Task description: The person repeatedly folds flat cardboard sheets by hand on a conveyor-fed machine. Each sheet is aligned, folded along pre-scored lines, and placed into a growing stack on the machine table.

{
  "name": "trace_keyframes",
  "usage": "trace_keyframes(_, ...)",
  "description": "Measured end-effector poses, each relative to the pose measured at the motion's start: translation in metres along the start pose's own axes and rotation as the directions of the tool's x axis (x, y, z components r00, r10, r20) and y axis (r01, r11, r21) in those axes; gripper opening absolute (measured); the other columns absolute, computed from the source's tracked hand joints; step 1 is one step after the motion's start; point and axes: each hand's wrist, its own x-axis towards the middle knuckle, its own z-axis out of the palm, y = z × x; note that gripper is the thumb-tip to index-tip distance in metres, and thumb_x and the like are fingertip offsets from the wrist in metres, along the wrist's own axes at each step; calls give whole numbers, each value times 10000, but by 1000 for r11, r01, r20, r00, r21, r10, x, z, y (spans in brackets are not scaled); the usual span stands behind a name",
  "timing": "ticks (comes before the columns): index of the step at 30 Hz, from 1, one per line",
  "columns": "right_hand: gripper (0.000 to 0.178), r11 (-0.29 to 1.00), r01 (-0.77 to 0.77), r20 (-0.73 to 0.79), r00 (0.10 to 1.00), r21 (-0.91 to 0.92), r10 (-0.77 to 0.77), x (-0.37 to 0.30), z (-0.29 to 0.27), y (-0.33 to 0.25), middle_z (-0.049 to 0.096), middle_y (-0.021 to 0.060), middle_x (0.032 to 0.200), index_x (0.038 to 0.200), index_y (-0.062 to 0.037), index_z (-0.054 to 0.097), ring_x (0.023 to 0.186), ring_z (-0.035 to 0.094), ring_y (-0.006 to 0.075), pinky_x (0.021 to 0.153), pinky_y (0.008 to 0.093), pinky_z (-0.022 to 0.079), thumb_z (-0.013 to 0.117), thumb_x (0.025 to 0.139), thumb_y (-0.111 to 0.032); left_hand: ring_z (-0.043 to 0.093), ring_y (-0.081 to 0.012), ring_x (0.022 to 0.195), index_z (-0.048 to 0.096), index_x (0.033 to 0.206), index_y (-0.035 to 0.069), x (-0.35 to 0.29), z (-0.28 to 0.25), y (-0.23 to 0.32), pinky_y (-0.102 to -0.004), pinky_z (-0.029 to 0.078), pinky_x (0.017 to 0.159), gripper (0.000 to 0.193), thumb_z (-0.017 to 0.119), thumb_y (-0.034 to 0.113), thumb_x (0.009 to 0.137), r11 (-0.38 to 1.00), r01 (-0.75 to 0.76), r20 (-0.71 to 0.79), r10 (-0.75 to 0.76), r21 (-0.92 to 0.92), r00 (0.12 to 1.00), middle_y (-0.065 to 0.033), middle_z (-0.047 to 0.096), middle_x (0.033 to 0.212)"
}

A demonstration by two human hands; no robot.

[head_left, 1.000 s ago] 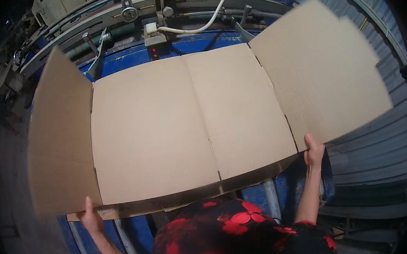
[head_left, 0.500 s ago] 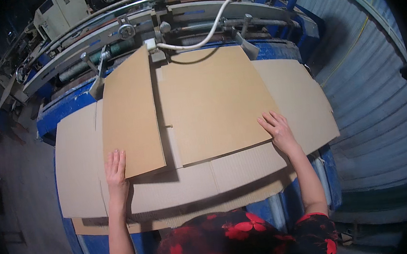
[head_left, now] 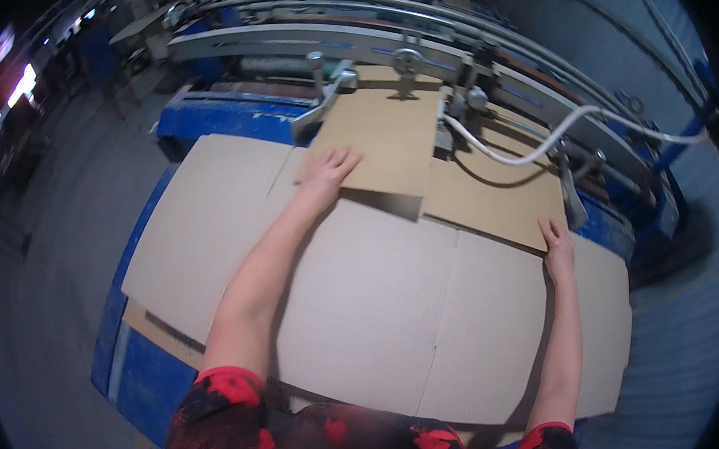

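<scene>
A tan cardboard sheet lies partly under the machine's rollers, with a left panel point(head_left: 386, 137) and a right panel point(head_left: 494, 196) divided by a gap. My left hand point(head_left: 331, 176) holds the left panel at its near left corner, fingers over the top, thumb out of sight. At the near right corner of the other panel, my right hand point(head_left: 557, 246) grips the edge. The left panel's near edge is raised, with shadow below. Underneath both panels spreads a larger stack of pale cardboard point(head_left: 365, 284), scored with fold lines.
The blue machine point(head_left: 230, 116) carries metal rails, rollers and a handwheel point(head_left: 408, 62). A white cable point(head_left: 533, 154) curves over the right panel. Metal guides point(head_left: 315, 113) flank the sheet. Corrugated wall stands right; a person point(head_left: 101, 59) is in the far left background.
Both hands have moved away from me, and the tan sheet has slid farther under the machine. More of the pale stack shows in front. The head view has turned left.
</scene>
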Motion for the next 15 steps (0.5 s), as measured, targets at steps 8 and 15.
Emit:
trace_keyframes(8, 509, 986, -165, -85, 982, 38, 167, -37, -16, 55, 461, 207, 1341, 1318, -67, 489, 1247, 436, 363, 1030, 409, 375, 519, 820, 35, 477, -346, 1226, 512, 1277, 96, -92, -61, 6, -529, 305, 1045, 407, 544, 102, 871, 972, 231, 16, -230, -48, 973, -158, 532, 1298)
trace_keyframes(15, 522, 633, -772, -461, 584, -60, 668, -318, -78, 74, 457, 255, 1345, 1292, 89, 448, 1252, 427, 373, 1057, 410, 331, 545, 825, -125, 336, -380, 1326, 350, 1382, -64, -334, -165, -29, -443, 224, 1117, 622, 565, 244, 885, 461, 885, -336, -825, 62, 454, -266, 322, 1446)
